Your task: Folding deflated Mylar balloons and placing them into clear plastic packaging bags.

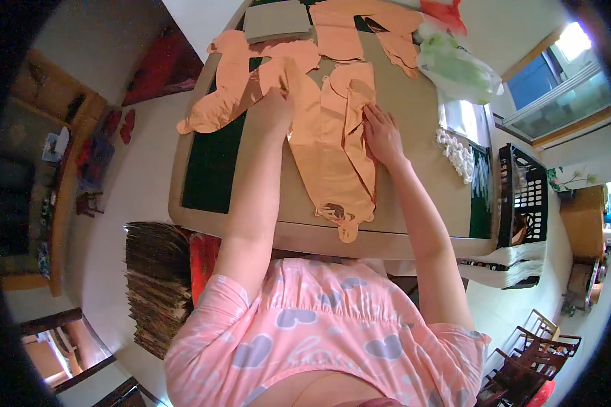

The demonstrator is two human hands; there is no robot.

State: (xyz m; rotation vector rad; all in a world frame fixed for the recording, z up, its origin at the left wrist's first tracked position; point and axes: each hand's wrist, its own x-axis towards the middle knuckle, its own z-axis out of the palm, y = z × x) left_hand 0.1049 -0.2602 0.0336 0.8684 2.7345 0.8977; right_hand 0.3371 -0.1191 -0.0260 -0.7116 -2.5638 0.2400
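A flat, uninflated rose-gold foil balloon [319, 163] lies on the table in front of me, its small tab pointing toward my body. Its right side is folded over in a creased flap. At its upper left edge, my left hand [273, 112] is closed on the foil, with the fingertips mostly hidden. My right hand [384, 133] rests along the folded right edge, fingers stretched out and lying against the foil. Another flat foil balloon [227, 88], curved in shape, lies to the left of my left hand and partly meets the first one.
More foil pieces [337, 30] and a grey box [277, 22] lie at the table's far side. To the right are a plastic bag [458, 68], white cord [456, 156] and a black crate [522, 193]. Stacked brown sheets [157, 281] stand below the table's left edge.
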